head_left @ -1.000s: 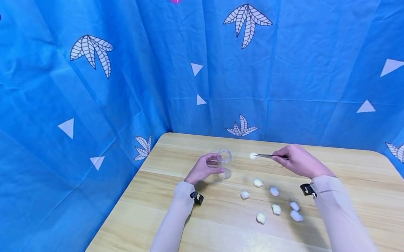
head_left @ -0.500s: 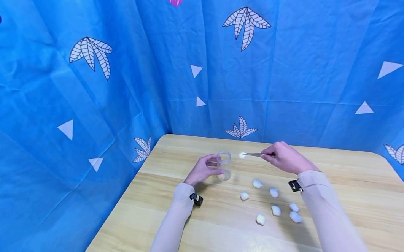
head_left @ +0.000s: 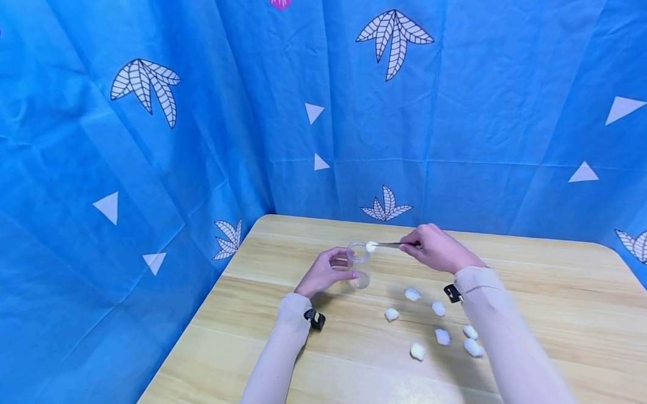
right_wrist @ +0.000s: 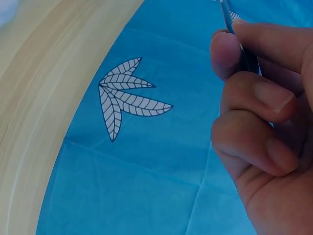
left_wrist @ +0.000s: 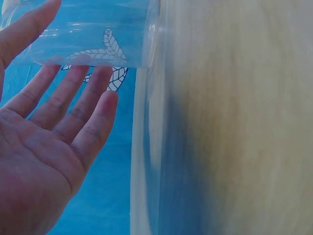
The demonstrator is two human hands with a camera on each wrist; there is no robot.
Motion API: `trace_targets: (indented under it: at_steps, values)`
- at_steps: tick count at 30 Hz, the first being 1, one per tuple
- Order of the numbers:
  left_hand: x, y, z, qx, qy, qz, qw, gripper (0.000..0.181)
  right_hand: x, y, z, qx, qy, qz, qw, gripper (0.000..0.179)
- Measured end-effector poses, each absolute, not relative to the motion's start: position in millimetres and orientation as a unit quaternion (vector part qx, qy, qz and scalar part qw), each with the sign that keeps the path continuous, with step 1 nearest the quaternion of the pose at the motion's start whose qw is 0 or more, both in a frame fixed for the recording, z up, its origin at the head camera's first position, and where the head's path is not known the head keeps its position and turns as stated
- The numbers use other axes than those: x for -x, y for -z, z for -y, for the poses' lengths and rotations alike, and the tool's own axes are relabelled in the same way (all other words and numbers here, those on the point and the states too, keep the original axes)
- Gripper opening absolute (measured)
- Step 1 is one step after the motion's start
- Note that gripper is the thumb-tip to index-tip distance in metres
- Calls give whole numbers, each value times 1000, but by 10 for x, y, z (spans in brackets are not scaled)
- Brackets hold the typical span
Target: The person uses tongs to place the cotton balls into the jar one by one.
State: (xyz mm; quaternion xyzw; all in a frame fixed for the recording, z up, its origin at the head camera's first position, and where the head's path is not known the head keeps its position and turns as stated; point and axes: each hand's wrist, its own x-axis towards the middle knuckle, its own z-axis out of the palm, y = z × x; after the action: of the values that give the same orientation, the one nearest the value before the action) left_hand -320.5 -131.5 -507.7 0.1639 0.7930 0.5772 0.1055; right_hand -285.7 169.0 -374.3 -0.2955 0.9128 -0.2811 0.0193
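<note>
Near the middle of the head view, a little below centre, the left hand [head_left: 325, 272] holds a clear jar [head_left: 359, 278] upright, thumb on the near side and fingers on the far side. The left wrist view has the same grip from close by: the fingertips [left_wrist: 101, 76] meet the clear wall along one side, while the thumb lies across the other (the jar appears on its side there, in the upper left of the frame).

Right of the jar, the right hand [head_left: 436, 247] pinches metal tweezers [head_left: 391, 245] between thumb and forefinger; in the right wrist view, its other fingers are curled in toward the palm. The tweezers point left, and their tips hold a white ball [head_left: 372, 247] at the right side of the jar's mouth. Whether the ball touches the rim, I cannot tell.

Seven loose white tufts [head_left: 442, 337] lie scattered on the wooden surface [head_left: 229, 331], right of centre in the lower half of the head view; the two farthest right sit close together. Both forearms wear pale sleeves [head_left: 275, 358], with a small black device [head_left: 314, 318] at each wrist. A blue cloth [head_left: 193, 177] with leaf and triangle prints fills the upper and left parts of the frame.
</note>
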Motion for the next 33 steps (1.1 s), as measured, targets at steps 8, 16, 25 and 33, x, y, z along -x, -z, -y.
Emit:
trace_targets:
  at_steps: [8,16,25,33]
  values:
    - [3211,5095,1334,-160,-580,-791,109,60,2902,3783,-1548,311,282,-908,8,15]
    - [3203,5088,1329,-159,-582,-790,110,57,2914,3828,-1453,338,273,-901,-4,19]
    - [3201,5081,1324,-159,-584,-789,107,56,2925,3860,-1414,346,270,-899,-4,21]
    - [3200,5071,1316,-158,-580,-792,108,55,2910,3853,-1394,330,258,-908,12,22]
